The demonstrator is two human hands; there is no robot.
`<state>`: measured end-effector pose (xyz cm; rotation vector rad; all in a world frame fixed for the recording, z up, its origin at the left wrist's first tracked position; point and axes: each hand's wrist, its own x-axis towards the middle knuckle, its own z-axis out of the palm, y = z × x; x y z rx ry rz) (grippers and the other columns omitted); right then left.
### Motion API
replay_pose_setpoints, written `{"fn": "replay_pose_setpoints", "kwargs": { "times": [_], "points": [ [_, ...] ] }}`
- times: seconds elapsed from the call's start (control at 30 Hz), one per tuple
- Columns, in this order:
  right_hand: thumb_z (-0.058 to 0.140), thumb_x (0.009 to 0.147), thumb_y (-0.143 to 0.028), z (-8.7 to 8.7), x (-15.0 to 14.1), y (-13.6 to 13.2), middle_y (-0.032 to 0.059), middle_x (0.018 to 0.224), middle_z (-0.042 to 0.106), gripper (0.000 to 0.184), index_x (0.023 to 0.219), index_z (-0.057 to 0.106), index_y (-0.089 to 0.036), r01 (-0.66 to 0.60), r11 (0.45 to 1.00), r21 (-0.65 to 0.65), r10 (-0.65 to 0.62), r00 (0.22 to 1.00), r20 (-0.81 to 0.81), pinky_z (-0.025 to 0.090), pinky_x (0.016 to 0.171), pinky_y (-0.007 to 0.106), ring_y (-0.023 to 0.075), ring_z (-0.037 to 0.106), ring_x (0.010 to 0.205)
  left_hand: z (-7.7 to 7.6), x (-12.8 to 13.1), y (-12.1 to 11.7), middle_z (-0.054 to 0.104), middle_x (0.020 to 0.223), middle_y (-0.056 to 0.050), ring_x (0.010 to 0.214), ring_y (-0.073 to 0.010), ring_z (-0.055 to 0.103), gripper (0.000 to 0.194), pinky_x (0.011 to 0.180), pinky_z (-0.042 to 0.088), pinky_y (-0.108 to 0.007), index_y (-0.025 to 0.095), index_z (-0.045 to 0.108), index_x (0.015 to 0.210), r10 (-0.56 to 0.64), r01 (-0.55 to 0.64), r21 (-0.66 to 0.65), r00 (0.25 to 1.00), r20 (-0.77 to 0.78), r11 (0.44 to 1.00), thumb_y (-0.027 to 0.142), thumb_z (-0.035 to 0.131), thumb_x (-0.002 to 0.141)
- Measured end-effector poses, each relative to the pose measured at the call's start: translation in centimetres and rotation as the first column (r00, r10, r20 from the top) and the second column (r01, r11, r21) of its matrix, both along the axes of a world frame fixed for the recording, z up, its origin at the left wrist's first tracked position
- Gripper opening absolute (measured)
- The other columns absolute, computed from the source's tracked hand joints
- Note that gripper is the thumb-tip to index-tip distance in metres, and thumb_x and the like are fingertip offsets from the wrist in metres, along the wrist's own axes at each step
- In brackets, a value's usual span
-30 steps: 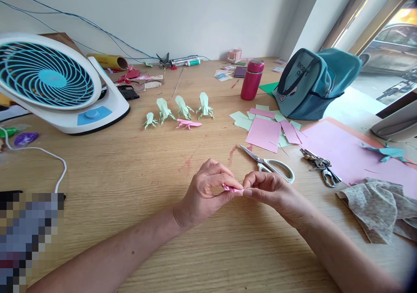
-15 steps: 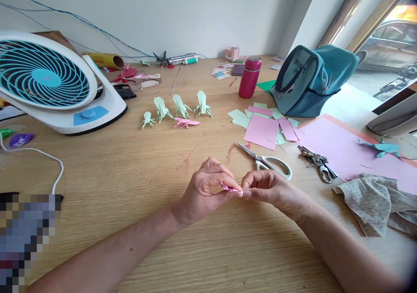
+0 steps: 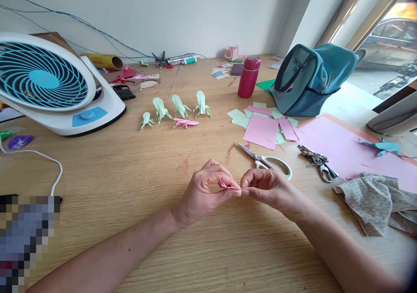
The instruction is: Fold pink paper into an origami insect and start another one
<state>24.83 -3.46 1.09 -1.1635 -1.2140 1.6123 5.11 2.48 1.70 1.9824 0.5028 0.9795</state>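
Between the thumb and fingers of my left hand (image 3: 208, 188) is a small folded pink paper piece (image 3: 223, 184), mostly hidden by the fingers. My right hand (image 3: 269, 191) pinches the tip of that same piece, its thumb and forefinger almost touching the left fingertips. Both hands are just above the wooden table (image 3: 156, 249). Right behind the right hand lie white-handled scissors (image 3: 265, 159), blades slightly apart. Farther back stand several pale green origami insects (image 3: 180, 106) and a pink origami insect (image 3: 185, 122).
Pink and green paper sheets (image 3: 260, 131) lie beyond the scissors. Keys (image 3: 317, 162) and a crumpled cloth (image 3: 374, 201) are at right. A red flask (image 3: 249, 78) and a blue bag (image 3: 306, 82) stand behind. A white fan (image 3: 58, 84) occupies the left.
Both hands hold nearly the same pose, with only a slight shift at the fingertips. The whole view has moved a little; nothing was taken or let go.
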Motion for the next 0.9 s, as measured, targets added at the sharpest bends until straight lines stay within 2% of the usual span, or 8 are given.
{"fn": "replay_pose_setpoints", "kwargs": {
  "times": [0.23, 0.37, 0.5, 0.67, 0.9],
  "points": [
    [0.077, 0.079, -0.032, 0.5, 0.1, -0.1, -0.0023, 0.067, 0.057, 0.018, 0.079, 0.071, -0.016, -0.036, 0.997, 0.065, 0.034, 0.999, 0.041, 0.029, 0.058, 0.025, 0.0099, 0.043, 0.063, 0.1, 0.0, 0.2, 0.066, 0.072, -0.003, 0.076, -0.0151, 0.054, 0.006, 0.074, 0.044, -0.028, 0.017, 0.074, 0.076, -0.04, 0.04, -0.033, 0.999, 0.012, 0.999, 0.02, 0.077, 0.079],
    [0.078, 0.078, -0.032, 0.2, 0.0, -0.2, -0.0034, 0.063, 0.056, 0.018, 0.077, 0.071, -0.016, -0.022, 0.998, 0.056, 0.018, 0.997, 0.073, 0.028, 0.055, 0.025, 0.0089, 0.041, 0.059, 0.0, 0.0, 0.2, 0.066, 0.072, -0.003, 0.076, -0.0152, 0.053, 0.006, 0.073, 0.044, -0.027, 0.017, 0.074, 0.076, -0.049, 0.05, -0.048, 0.999, 0.013, 0.998, 0.02, 0.077, 0.079],
    [0.075, 0.08, -0.032, -0.1, 0.1, -0.3, -0.0025, 0.065, 0.059, 0.016, 0.077, 0.071, -0.017, -0.015, 0.995, 0.102, -0.002, 0.987, 0.16, 0.03, 0.055, 0.025, 0.0099, 0.043, 0.06, 0.0, -0.1, 0.2, 0.067, 0.073, -0.003, 0.077, -0.0155, 0.054, 0.007, 0.072, 0.045, -0.027, 0.017, 0.074, 0.076, -0.054, 0.055, -0.077, 0.998, 0.009, 0.996, 0.021, 0.076, 0.08],
    [0.071, 0.083, -0.032, 0.7, -0.1, -0.6, -0.0002, 0.069, 0.064, 0.014, 0.077, 0.07, -0.019, -0.006, 0.987, 0.16, -0.04, 0.958, 0.283, 0.038, 0.062, 0.027, 0.0137, 0.051, 0.066, 0.0, -0.1, 0.1, 0.067, 0.073, -0.004, 0.077, -0.0158, 0.054, 0.008, 0.07, 0.045, -0.027, 0.017, 0.073, 0.075, -0.047, 0.046, -0.101, 0.999, -0.003, 0.994, 0.023, 0.076, 0.081],
    [0.064, 0.085, -0.022, 1.7, -0.8, -1.2, -0.0003, 0.07, 0.064, 0.01, 0.076, 0.066, -0.021, 0.006, 0.936, 0.352, -0.176, 0.874, 0.453, 0.042, 0.063, 0.027, 0.0144, 0.055, 0.066, 0.0, -0.1, 0.1, 0.066, 0.073, -0.004, 0.079, -0.0163, 0.056, 0.012, 0.07, 0.045, -0.027, 0.017, 0.071, 0.074, -0.042, 0.039, -0.128, 0.999, -0.016, 0.991, 0.025, 0.073, 0.083]
  ]
}}
